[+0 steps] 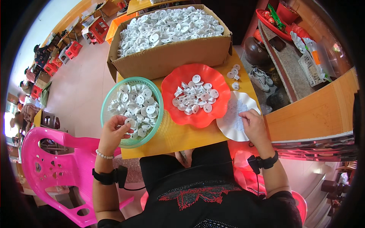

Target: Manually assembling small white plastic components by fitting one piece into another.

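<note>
My left hand [112, 133] is at the near-left rim of a mint-green mesh basket [105, 114], its thumb and fingers closed on a white round-topped plastic piece [130, 122]. Many similar white pieces fill the basket. Over a white wavy-rimmed plate [227, 131] my right hand [254, 126] has its fingers pinched together at a heap of small, pale, translucent bits [234, 118]. Whatever those fingertips hold is too small to make out. Between basket and plate, a red scalloped dish [171, 81] carries more white plastic pieces.
Behind the basket and dish stands a large cardboard box [171, 62] piled with white pieces. Several loose pieces [235, 72] lie at the right of the yellow table [167, 140]. A pink chair [61, 167] is at left; a wooden panel [308, 110] borders the right.
</note>
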The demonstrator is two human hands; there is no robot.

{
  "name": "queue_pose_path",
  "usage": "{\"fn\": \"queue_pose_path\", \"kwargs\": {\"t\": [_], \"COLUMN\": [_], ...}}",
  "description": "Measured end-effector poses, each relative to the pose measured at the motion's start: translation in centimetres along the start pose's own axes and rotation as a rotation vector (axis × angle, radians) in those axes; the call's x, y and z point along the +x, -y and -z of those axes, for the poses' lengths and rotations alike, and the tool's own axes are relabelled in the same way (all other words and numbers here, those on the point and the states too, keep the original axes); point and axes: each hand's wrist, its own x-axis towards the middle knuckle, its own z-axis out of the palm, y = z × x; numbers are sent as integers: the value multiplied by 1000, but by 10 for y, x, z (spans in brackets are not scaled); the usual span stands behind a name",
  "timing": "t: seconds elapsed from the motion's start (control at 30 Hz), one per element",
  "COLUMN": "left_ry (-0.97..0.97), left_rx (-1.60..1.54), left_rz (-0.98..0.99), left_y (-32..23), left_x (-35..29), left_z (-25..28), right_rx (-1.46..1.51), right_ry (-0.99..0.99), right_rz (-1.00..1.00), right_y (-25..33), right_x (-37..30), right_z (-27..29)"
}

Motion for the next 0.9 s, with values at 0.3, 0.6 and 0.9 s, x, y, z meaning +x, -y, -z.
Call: {"fn": "queue_pose_path", "kwargs": {"t": [0.3, 0.6, 0.9], "left_ry": [-150, 265, 148], "left_rx": [547, 677, 909], "left_rz": [-568, -689, -667], "left_y": [-52, -67, -58], "left_x": [-10, 46, 54], "left_z": [-69, -203, -230], "right_rx": [3, 494, 851], "right_ry": [4, 118, 165], "right_rz": [-35, -336, -443], "right_y": [6, 2, -9], "right_x": [-1, -3, -5], "right_z": [5, 3, 14]}}
